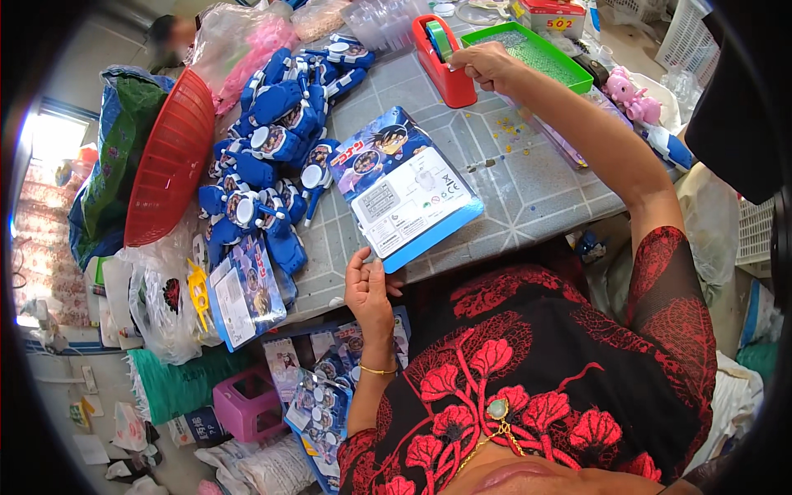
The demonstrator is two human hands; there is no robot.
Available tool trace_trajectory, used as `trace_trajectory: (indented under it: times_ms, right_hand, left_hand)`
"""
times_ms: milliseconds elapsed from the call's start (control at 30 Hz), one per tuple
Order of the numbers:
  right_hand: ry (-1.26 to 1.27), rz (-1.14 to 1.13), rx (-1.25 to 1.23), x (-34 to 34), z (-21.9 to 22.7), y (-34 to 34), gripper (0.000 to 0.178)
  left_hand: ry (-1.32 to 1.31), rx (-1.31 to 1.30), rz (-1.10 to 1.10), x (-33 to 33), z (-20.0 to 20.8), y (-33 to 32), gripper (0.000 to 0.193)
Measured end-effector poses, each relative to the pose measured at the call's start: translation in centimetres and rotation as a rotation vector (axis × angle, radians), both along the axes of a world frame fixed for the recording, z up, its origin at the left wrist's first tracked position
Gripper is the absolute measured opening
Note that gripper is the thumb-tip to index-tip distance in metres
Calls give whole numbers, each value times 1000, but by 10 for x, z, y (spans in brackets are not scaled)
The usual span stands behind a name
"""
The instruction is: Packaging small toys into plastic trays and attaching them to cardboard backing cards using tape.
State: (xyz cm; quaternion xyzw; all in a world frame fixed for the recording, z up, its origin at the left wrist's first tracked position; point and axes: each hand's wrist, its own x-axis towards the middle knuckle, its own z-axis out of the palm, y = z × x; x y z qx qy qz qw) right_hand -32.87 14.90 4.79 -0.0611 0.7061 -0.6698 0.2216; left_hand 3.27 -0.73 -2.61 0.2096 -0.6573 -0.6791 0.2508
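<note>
At the near edge of the table, my left hand [371, 293] grips the lower corner of a printed blue card package [408, 194] between thumb and fingers. The package lies tilted on the table, its white panel facing up. My right arm reaches to the far side, where my right hand [488, 66] pinches at the tape roll [440, 40] in a red tape dispenser [452, 82]; the strip itself is hard to make out. Left of the package is a heap of blue and white plastic toy watches [276, 140]. Another printed card package [246, 293] rests at the table's left corner.
A red basket [169, 161] stands on edge at the left. Beyond the dispenser sits a green tray [569, 78] of small clear pieces; a pink toy [631, 95] is right of it. Below the table edge is a box [318, 388] of packed cards beside a pink stool [247, 404].
</note>
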Motion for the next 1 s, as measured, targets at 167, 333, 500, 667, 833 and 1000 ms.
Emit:
trace_trajectory:
  times_ms: [167,333,500,667,833,1000]
  right_hand:
    - [10,-33,-36,12,-13,3,23]
    - [157,4,90,7,-39,11,18]
    - [409,-1,378,6,-50,15,24]
    - [483,-38,363,10,-57,18,25]
    - [124,-59,-31,39,-51,11,29]
    - [82,-99,-211,42,-47,1,27]
  left_hand:
    - [10,-4,2,1,1,1,32]
    - [12,-7,-5,1,0,2,32]
    - [9,3,1,0,1,2,32]
    - [-9,15,-9,0,3,1,32]
    - [-9,12,0,1,1,-1,31]
    - [-17,0,7,-1,2,0,31]
